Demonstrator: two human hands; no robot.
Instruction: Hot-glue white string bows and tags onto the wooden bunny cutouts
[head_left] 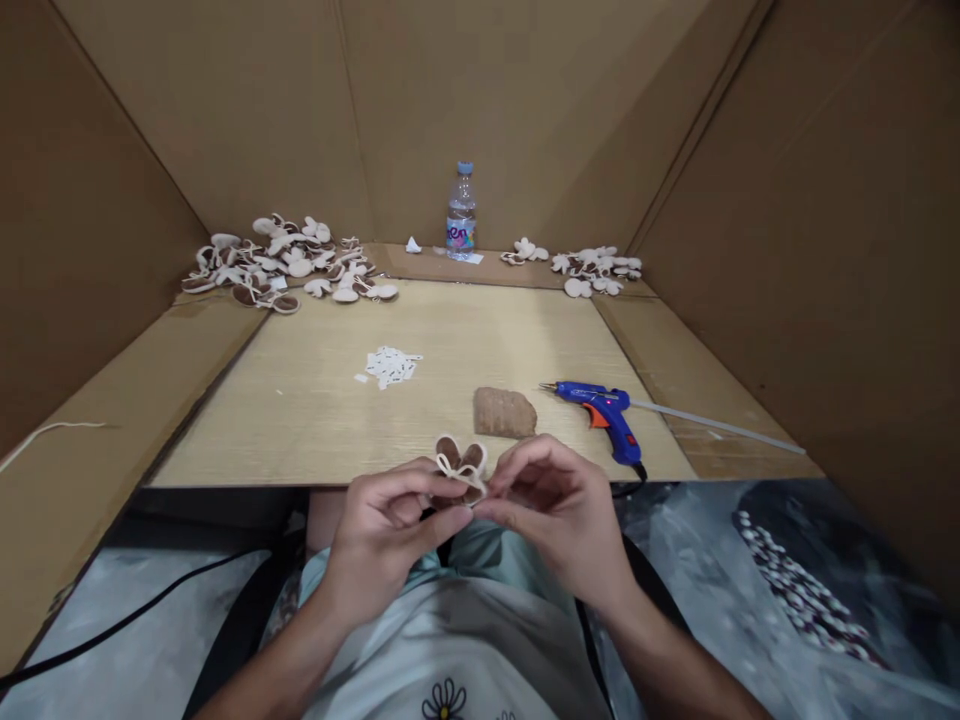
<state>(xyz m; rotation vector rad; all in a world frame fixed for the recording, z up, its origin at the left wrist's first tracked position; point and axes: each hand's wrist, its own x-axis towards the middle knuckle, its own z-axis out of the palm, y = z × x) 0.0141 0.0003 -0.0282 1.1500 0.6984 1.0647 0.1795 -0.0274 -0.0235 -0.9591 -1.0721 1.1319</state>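
Observation:
My left hand [386, 530] pinches a small brown-and-cream fabric ornament [470, 460] between thumb and fingers, just past the table's front edge. The ornament has two rounded ear-like lobes with cream rims and a thin cream string tied in a bow across its middle. My right hand [559, 510] is closed with thumb and fingertips together at the ornament's lower right edge. Its fingertips hide whatever small part lies between them. Beyond my hands a brown, ribbed-looking cardboard piece [505, 413] lies on the table, and a blue glue gun [600, 405] with an orange trigger rests right of it.
A heap of similar ornaments [285, 262] lies at the back left, and a smaller pile [596, 268] at the back right. Small white labels [391, 367] are scattered mid-table. A water bottle [461, 215] stands against the cardboard wall [540, 110]. A glue stick [720, 425] extends behind the gun.

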